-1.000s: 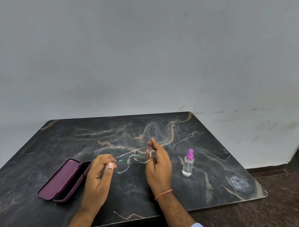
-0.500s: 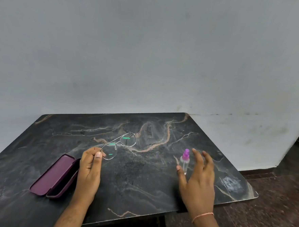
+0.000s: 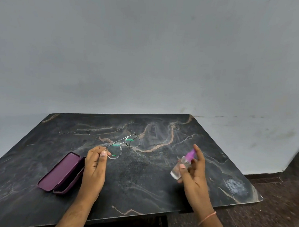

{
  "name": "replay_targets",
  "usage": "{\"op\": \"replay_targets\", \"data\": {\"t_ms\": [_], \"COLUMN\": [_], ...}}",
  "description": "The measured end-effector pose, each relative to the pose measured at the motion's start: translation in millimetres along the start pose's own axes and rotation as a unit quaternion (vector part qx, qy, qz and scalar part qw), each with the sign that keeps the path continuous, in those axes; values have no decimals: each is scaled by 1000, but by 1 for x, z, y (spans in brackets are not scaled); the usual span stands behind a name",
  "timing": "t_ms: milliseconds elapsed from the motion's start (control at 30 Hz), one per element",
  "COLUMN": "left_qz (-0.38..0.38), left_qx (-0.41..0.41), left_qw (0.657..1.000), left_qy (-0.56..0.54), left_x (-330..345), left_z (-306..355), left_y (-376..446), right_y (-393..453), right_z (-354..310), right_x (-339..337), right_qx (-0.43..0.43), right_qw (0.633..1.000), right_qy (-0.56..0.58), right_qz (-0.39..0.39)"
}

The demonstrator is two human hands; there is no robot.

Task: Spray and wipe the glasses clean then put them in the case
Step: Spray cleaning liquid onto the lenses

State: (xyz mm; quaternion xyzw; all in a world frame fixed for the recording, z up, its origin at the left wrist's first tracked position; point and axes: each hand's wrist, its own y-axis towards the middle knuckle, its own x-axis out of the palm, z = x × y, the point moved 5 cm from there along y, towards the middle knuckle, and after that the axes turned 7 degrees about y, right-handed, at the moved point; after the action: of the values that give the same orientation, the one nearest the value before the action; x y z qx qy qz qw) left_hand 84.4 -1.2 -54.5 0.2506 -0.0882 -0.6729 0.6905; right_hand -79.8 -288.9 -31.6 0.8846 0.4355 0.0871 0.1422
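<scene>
Now my right hand [image 3: 195, 171] has lifted the spray bottle [image 3: 183, 164] off the table [image 3: 158, 185], closed round it; my left hand [image 3: 95, 162] pinches the glasses [image 3: 123, 148] mid-table — nothing sprayed, wiped or cased yet, I judge; case [image 3: 61, 173] open near the left edge.

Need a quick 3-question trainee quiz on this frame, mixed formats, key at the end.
1. True or false: the purple hinged glasses case on the dark marble table lies open.
2. Which hand holds the thin metal-framed glasses? A left, B right, C neither.
3. Fill in: the right hand has its grip on the clear spray bottle with the pink ____.

Key
1. True; its inside faces up.
2. A; the left hand pinches one end of the frame, holding it above the table.
3. Nozzle; the bottle is lifted and tilted.
</scene>
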Motion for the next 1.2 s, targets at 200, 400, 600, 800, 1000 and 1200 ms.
{"op": "replay_targets", "data": {"t_ms": [200,400,600,800,1000,1200], "left_qz": [0,1,8,13,15,24], "left_qx": [5,11,21,28,29,42], "left_qw": [1000,1000,1000,1000,999,999], "left_qy": [5,7,0,6,9,20], "left_x": [3,4,5,4,4,7], "left_z": [3,4,7,3,-3,-4], "left_y": [-1,-1,-2,-1,-1,-1], "right_y": [-17,-32,-39,-21,3,17], "right_z": [-21,-32,-39,-46,-51,-41], "right_x": [32,54,62,71,88,102], "right_qx": [164,188,199,127,-60,-182], "right_qw": [888,798,788,930,967,933], "right_qy": [401,493,484,222,-91,-248], "right_qz": [-156,-292,-325,-264,-229,-189]}}
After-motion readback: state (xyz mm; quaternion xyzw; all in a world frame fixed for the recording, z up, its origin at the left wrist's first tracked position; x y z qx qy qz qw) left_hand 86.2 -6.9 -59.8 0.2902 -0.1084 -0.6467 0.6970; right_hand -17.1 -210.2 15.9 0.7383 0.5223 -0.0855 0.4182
